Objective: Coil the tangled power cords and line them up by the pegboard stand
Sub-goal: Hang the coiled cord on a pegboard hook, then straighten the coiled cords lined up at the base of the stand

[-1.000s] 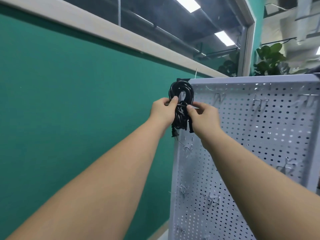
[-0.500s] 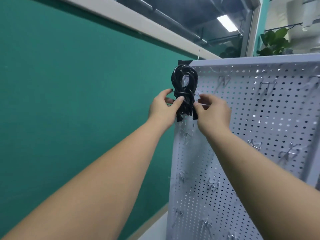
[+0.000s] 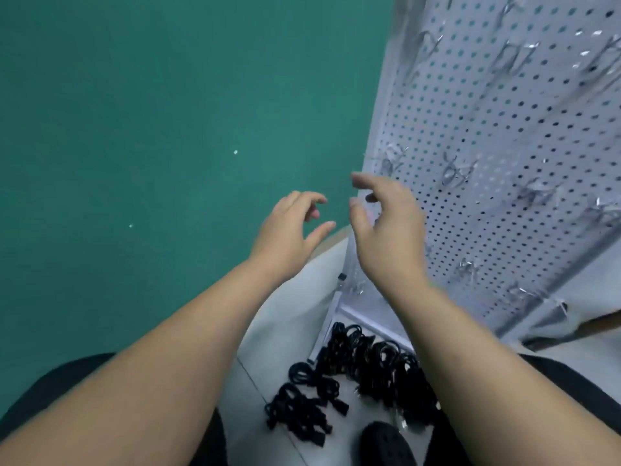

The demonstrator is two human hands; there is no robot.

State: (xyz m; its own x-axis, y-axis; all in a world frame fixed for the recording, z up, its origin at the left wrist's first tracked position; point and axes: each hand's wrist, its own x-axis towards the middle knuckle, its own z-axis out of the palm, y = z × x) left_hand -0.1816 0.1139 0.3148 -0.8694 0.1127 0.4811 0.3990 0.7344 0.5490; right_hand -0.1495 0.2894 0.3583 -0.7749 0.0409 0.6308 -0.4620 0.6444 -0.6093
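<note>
Both my hands hang in mid-air with loosely curled fingers and hold nothing. My left hand [image 3: 290, 227] is in front of the green wall, and my right hand [image 3: 386, 227] is just left of the white pegboard stand [image 3: 497, 156]. Several coiled black power cords [image 3: 363, 368] lie on the pale floor at the foot of the stand, below my arms. The cord bundle I held at the top of the board is out of view.
A green wall [image 3: 151, 129] fills the left side. Metal hooks [image 3: 453, 169] stick out of the pegboard. My black shoe [image 3: 386, 442] stands on the tiled floor [image 3: 279, 334] beside the cords. Dark trousers show at the lower left.
Both hands have let go of the coiled cord at the top of the pegboard and dropped lower. The view has swung down to the floor and the cords there.
</note>
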